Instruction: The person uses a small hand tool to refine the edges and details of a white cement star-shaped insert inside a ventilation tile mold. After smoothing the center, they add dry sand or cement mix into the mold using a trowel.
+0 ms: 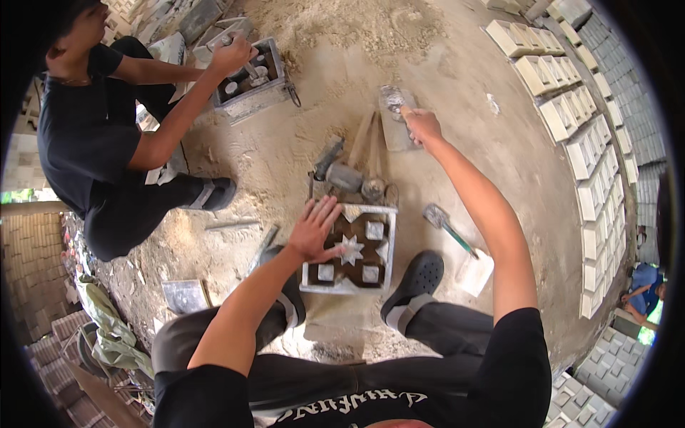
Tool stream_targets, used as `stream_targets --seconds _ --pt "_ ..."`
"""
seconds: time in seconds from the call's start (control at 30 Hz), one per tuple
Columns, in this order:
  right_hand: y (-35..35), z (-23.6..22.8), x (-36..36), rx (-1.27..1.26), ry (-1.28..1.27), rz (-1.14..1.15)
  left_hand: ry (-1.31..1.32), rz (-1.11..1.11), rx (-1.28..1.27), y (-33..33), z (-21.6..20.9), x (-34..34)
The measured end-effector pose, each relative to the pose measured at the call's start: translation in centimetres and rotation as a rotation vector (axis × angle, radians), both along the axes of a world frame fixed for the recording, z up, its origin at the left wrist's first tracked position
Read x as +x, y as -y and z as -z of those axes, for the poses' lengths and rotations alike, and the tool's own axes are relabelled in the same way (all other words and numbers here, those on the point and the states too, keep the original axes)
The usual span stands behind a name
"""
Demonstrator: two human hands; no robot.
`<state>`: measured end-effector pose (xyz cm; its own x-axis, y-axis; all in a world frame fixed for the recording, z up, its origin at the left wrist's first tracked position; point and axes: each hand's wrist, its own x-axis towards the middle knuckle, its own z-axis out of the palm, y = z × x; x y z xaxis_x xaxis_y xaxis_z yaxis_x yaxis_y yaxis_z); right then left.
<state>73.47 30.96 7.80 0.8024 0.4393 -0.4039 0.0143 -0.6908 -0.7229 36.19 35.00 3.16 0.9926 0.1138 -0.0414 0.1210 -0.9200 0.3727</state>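
Between my feet sits a square metal mould (pixel 392 246) with a star-shaped core and square blocks inside, dark material around them. My left hand (pixel 314 232) lies with fingers spread over the mould's upper left corner, thumb reaching toward the star. Farther out to the right, my right hand (pixel 424 128) is closed around the wooden handle of a trowel-like tool (pixel 392 100). Its metal head is over a grey flat plate (pixel 401 132) on the ground. The handle's end is hidden in my fist.
Wooden-handled mallets (pixel 344 177) lie just beyond the mould. A green-handled tool (pixel 449 230) rests by a white slab (pixel 475 273). At the upper left a co-worker (pixel 93 135) works over another mould (pixel 251 100). Rows of pale blocks (pixel 591 153) line the right side.
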Motion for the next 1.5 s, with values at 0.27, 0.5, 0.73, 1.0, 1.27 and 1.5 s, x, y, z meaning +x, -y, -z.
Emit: stream_targets --seconds 0.27,0.5,0.73,1.0,1.27,1.5 --pt "-10.7 11.4 13.0 0.018 -0.104 0.206 -0.083 0.019 -0.140 -1.2 0.6 0.9" --pt "-19.7 14.9 19.3 0.059 -0.058 0.197 -0.075 -0.003 -0.229 -1.9 1.0 0.8" --pt "-17.3 14.8 17.6 0.158 -0.020 0.213 -0.051 -0.001 -0.204 -2.0 1.2 0.9" --pt "-2.3 4.9 9.6 0.346 -0.009 -0.054 -0.008 -0.004 -0.090 -0.7 0.8 0.7" --pt "14.0 -9.1 -1.4 0.246 -0.094 -0.276 0.018 -0.007 0.097 0.8 0.5 0.0" --pt "24.2 -13.3 -9.8 -0.037 -0.092 -0.448 0.110 -0.045 0.008 2.2 0.3 0.8"
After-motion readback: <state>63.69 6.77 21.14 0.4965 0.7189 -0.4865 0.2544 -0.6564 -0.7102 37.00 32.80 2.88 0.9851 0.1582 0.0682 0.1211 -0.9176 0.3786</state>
